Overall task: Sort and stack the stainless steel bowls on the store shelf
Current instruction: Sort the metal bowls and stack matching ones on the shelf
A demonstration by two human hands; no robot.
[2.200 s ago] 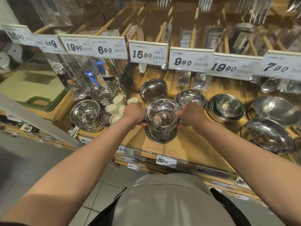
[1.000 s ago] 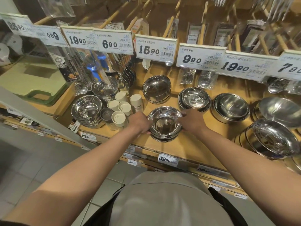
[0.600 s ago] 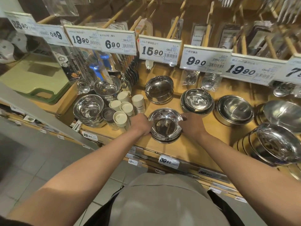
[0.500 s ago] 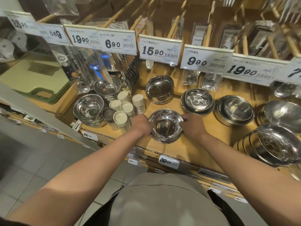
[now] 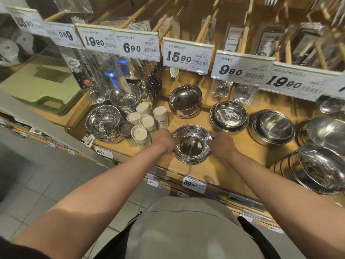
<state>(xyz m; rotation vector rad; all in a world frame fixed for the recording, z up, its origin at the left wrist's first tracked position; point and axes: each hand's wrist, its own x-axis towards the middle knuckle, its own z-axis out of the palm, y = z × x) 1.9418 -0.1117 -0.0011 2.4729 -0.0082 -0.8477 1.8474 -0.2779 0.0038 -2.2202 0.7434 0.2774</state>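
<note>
Both hands, left (image 5: 164,141) and right (image 5: 222,144), clasp the stack (image 5: 191,146) sides; steel seems light, stiff, slippery, so grip under the rims.

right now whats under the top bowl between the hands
More nested bowls: only their rims show below the top bowl. Their insides and exact count are covered. Shelf beneath.

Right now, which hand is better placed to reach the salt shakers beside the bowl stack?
Left hand: it sits against the shakers. The right hand is across the bowl stack.
</note>
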